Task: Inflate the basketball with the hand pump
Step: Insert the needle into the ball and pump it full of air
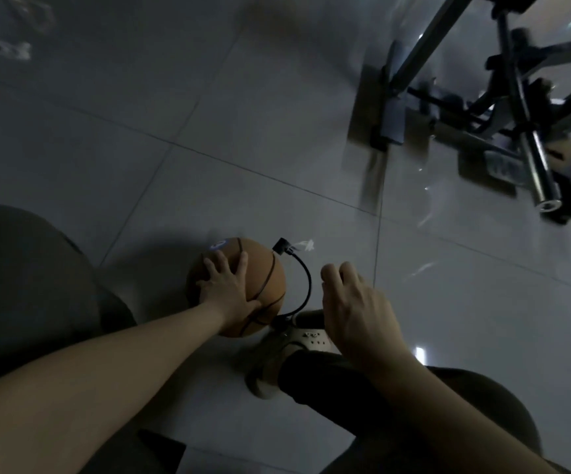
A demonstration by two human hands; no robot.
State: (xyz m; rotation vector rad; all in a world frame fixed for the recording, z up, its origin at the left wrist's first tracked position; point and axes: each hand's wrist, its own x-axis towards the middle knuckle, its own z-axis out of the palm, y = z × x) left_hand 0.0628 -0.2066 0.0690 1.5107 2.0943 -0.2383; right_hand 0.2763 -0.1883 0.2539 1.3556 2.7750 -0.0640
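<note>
While the left hand [226, 285] lay with its fingers [243, 265] spread wide and flat on the basketball [270, 275], pinning it to the floor [277, 148], the right hand [356, 313] hovered just right of them, loosely curled and holding nothing. The black hose [308, 282] arced between the two hands. Firm, even pressure on the ball would have kept the needle seated; the pump body was hidden
</note>
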